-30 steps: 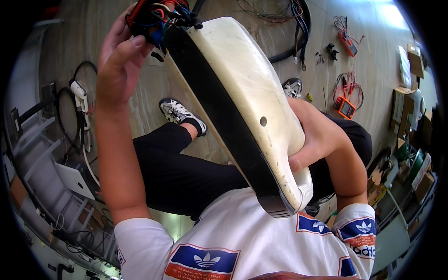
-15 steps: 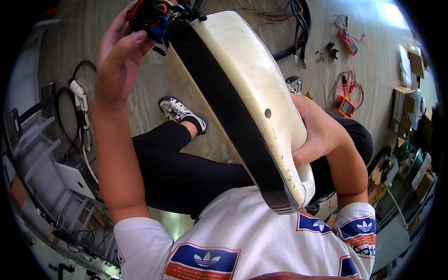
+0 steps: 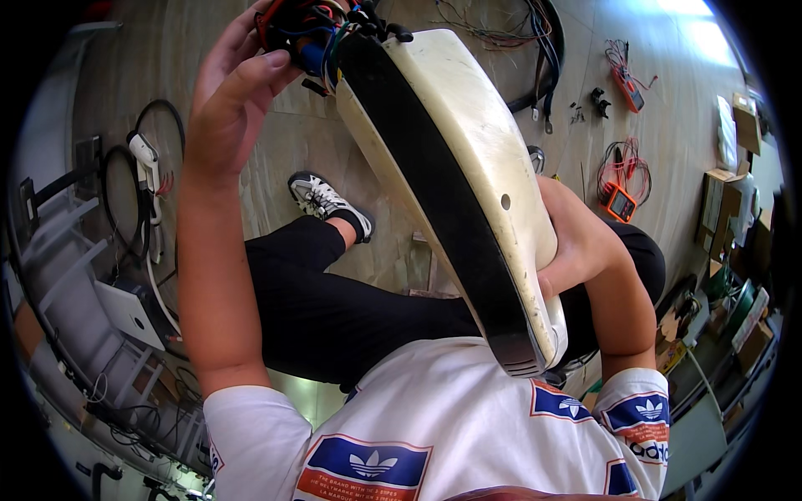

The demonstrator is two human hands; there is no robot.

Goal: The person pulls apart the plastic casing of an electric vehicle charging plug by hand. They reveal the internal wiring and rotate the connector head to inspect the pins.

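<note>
A long cream plastic housing (image 3: 468, 117) with a black band along its side slants across the middle of the view. Its kind I cannot tell. From its far end spills a bundle of coloured wires (image 3: 322, 42) with black plugs, around a red-and-black part. My left hand (image 3: 238, 108) is closed around that wired end, thumb on the near side, fingers partly hidden behind it. My right hand (image 3: 576, 242) wraps around the narrower part of the housing near its close end; most fingers are hidden behind it. The close end hangs just above my shirt.
On the tiled floor lie thick black cables (image 3: 547, 75), an orange meter (image 3: 620, 203) with leads, a red clamp meter (image 3: 628, 88) and small black parts (image 3: 599, 102). Cardboard boxes (image 3: 718, 204) line the right. A white-handled charging plug (image 3: 146, 163) with cable lies left.
The housing has shifted a little to the right and turned slightly more upright, with both hands moving along with it. Both hands keep their hold.
</note>
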